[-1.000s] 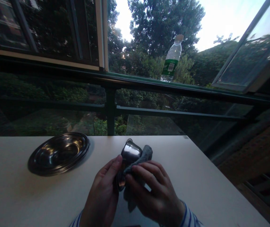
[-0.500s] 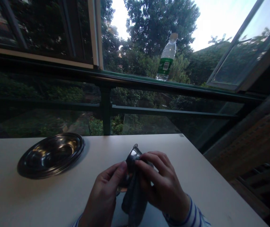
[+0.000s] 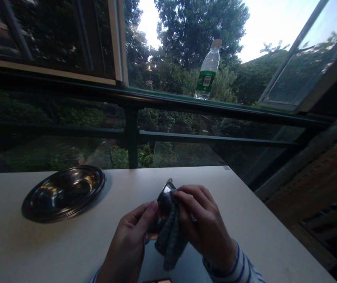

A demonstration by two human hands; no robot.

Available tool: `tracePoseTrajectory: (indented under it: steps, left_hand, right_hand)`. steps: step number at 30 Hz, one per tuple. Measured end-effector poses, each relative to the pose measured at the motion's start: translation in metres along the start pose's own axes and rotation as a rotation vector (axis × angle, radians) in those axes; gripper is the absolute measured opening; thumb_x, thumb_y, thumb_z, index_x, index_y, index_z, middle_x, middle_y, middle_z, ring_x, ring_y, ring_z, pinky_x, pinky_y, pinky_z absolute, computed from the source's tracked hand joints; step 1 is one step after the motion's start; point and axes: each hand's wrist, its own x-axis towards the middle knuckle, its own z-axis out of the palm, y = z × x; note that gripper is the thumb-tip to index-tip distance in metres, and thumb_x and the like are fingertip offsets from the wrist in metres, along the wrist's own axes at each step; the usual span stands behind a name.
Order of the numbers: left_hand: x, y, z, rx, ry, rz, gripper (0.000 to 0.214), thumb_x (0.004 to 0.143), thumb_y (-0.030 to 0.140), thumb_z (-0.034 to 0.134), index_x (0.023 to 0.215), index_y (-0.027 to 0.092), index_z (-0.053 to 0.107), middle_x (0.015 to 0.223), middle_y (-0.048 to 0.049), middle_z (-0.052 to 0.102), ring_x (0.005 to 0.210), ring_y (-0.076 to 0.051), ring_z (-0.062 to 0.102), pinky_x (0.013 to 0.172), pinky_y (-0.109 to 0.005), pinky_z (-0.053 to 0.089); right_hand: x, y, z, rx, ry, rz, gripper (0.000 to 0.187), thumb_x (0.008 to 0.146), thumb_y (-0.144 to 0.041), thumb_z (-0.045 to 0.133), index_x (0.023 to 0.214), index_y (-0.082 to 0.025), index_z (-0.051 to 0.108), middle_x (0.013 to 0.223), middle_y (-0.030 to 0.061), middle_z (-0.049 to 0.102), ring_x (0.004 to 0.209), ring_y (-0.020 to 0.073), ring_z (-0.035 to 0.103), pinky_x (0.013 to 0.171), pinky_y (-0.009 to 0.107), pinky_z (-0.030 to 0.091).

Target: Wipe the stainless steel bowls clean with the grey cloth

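A small shiny metal cup [image 3: 164,198] is held tilted above the white table [image 3: 245,220], between both hands. My left hand [image 3: 131,239] grips its lower side with thumb and fingers. My right hand [image 3: 200,222] presses a dark grey cloth [image 3: 170,237] against the cup's side; the cloth hangs down below the fingers. Most of the cup is hidden by the cloth and fingers.
A dark shiny metal plate [image 3: 63,192] lies on the table at the left. A clear plastic bottle with a green label [image 3: 206,72] stands on the window rail [image 3: 186,104] behind. The table's right edge drops off near a brick wall.
My right hand with the cloth has slid up over the cup, from its lower side to near the rim. The cloth now hangs lower. The view shifted slightly right.
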Motion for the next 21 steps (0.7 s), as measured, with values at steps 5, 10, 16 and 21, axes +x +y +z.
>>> tracePoseTrajectory:
  steps: [5,10,16,21]
  left_hand:
    - [0.003,-0.001,0.000,-0.020,0.020,-0.020,0.023,0.068,0.030,0.063,0.082,0.014,0.070,0.075,-0.0053,0.069,0.076,-0.019,0.060,0.074,-0.029,0.043]
    - [0.007,-0.006,-0.005,-0.070,-0.005,-0.023,0.023,0.069,0.029,0.063,0.086,0.015,0.069,0.074,-0.0041,0.068,0.070,-0.016,0.060,0.064,-0.025,0.045]
    - [0.005,0.000,-0.005,-0.106,0.007,-0.056,0.029,0.067,0.031,0.064,0.089,0.013,0.068,0.070,-0.0054,0.068,0.064,-0.017,0.061,0.058,-0.026,0.045]
    - [0.003,0.005,-0.003,-0.168,0.025,-0.067,0.030,0.067,0.031,0.064,0.092,0.014,0.067,0.076,-0.0054,0.069,0.067,-0.018,0.062,0.061,-0.027,0.046]
  right_hand:
    - [0.000,-0.001,-0.002,0.035,-0.099,-0.046,0.028,0.079,-0.015,0.046,0.106,-0.017,0.053,0.100,0.0090,0.053,0.089,0.0204,0.047,0.075,0.038,0.043]
    - [0.000,-0.014,-0.003,0.043,-0.162,-0.215,0.024,0.076,-0.019,0.052,0.099,-0.017,0.057,0.099,0.0079,0.054,0.091,0.0205,0.046,0.078,0.038,0.042]
    - [0.000,-0.001,0.003,-0.040,-0.055,0.003,0.032,0.082,-0.017,0.043,0.112,-0.016,0.050,0.102,0.0109,0.053,0.093,0.0211,0.048,0.078,0.040,0.044]
    - [-0.003,0.001,0.004,0.018,-0.111,-0.031,0.041,0.079,-0.018,0.046,0.120,-0.015,0.044,0.109,0.0127,0.049,0.098,0.0225,0.046,0.079,0.040,0.045]
